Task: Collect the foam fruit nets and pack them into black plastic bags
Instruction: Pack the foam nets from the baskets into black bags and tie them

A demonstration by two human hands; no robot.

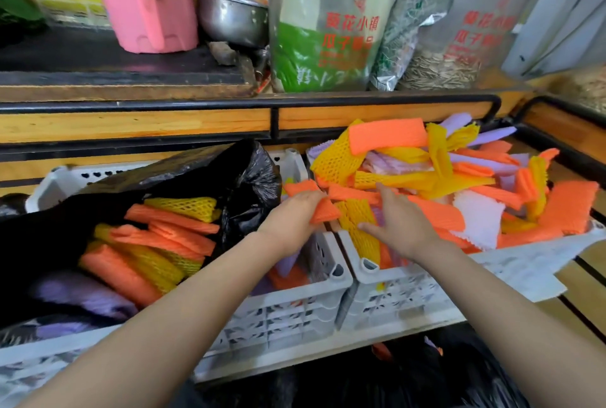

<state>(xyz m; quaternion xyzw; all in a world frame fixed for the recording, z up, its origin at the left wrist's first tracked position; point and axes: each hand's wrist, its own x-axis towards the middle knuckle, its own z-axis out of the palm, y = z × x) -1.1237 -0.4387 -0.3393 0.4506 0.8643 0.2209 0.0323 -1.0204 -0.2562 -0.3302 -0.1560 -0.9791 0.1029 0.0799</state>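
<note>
Left hand [293,212]: fingers curled round a folded orange foam net [323,213], gripping it over the join between the two crates. The net's long axis runs left–right, and its folded tip points toward the right hand [398,227].

Right hand: fingers spread and fairly straight, lying on the heap of foam fruit nets [442,178] with nothing gripped. Its thumb touches a yellow mesh foam net [359,220]. That net's long axis runs far-to-near, and its near end droops over the crate rim. The hands are close together but apart.

The heap holds orange, yellow, purple and white nets, piled above the rim of the right-side white slatted plastic crate [403,279]. Their axes are mixed, with no common direction.

The left-side white slatted plastic crate [295,309] holds the open black plastic bag [255,178]. The packed nets [170,219] inside are orange, yellow and purple. They lie flat and nearly parallel, long axes roughly left–right, right ends slanting nearer.

On the wooden shelf with a black metal rail [262,103] behind:
- A tall clear plastic bag with green-and-white contents [324,30]. Its red Chinese print reads roughly 葵花小镇, then 瓜子; the rest is blurred.
- A clear bag of striped seeds [475,43] with the same red print, fainter.
- A pink plastic bucket [147,7] and a steel bowl [229,17], with no legible writing.
</note>
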